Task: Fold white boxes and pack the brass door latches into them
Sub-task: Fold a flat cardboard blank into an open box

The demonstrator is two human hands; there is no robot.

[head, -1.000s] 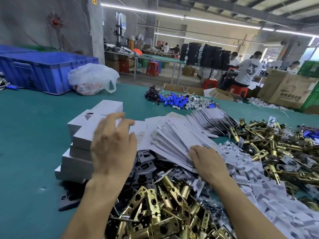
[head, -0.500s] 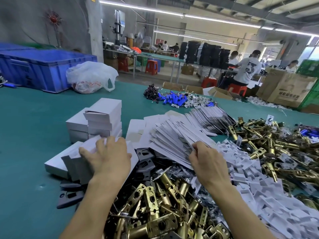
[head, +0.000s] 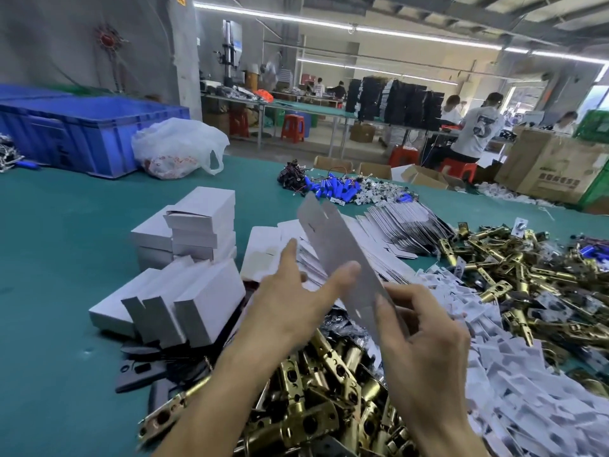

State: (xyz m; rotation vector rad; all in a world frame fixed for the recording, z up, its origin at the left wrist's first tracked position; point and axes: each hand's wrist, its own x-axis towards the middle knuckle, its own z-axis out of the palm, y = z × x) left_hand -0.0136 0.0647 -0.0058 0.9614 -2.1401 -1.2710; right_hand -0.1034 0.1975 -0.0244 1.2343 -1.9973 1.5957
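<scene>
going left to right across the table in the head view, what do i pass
blue crate → white plastic bag → stack of folded white boxes → flat box blank, pinched by the right hand → far-right heap of brass latches

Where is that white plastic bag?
Head view: the crumpled white plastic bag sits back left on the green table, beside the blue plastic crate.

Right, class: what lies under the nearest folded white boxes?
Dark flat plates poke out beneath the folded white boxes onto the green table; how many lie underneath is covered.
</scene>
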